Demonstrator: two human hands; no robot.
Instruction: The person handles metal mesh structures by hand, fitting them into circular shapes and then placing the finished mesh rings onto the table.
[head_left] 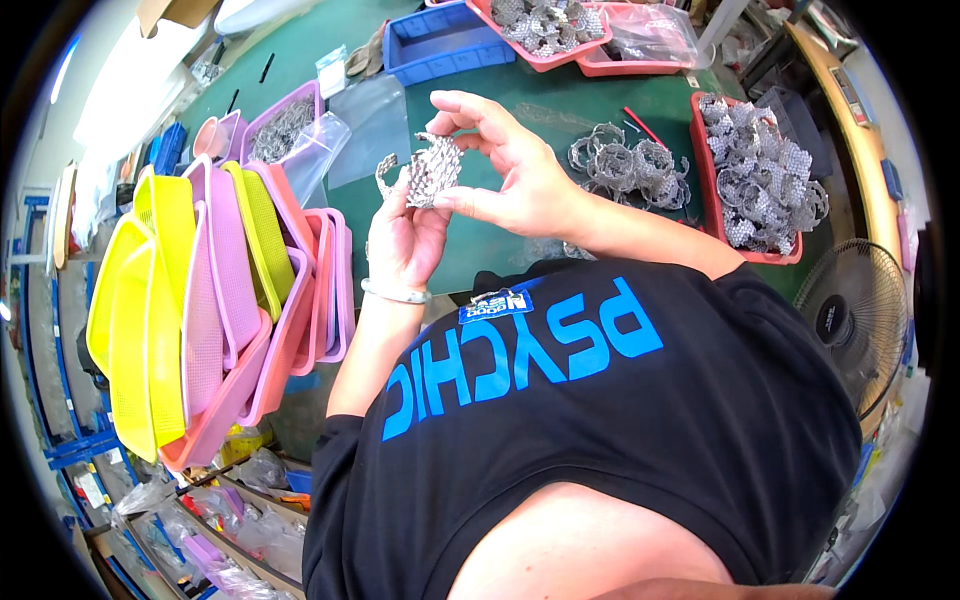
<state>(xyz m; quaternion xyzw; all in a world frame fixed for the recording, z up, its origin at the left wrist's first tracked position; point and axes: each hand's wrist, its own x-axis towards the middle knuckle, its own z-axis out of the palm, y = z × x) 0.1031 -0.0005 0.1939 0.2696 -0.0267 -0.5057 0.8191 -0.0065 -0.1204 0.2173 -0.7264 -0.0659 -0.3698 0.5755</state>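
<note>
Above the green table, both hands hold a silver metal mesh band (434,172) with a scaly, honeycomb-like surface. My left hand (408,240), a bracelet on its wrist, grips the band from below. My right hand (510,165) is curved around its upper and right side, the thumb on the lower edge and the fingers near the top. A curled strip of similar metal (385,174) sticks out beside my left fingertips; whether it belongs to the same piece I cannot tell. A loose heap of curled metal bands (630,168) lies on the table beyond my right forearm.
At the right stands a red tray (703,165) piled with metal pieces, near a fan (850,315). A blue tray (445,48) and a pink tray (600,30) are at the back. Yellow, purple and pink baskets (215,300) lean stacked at left, beside a lilac basket (318,100).
</note>
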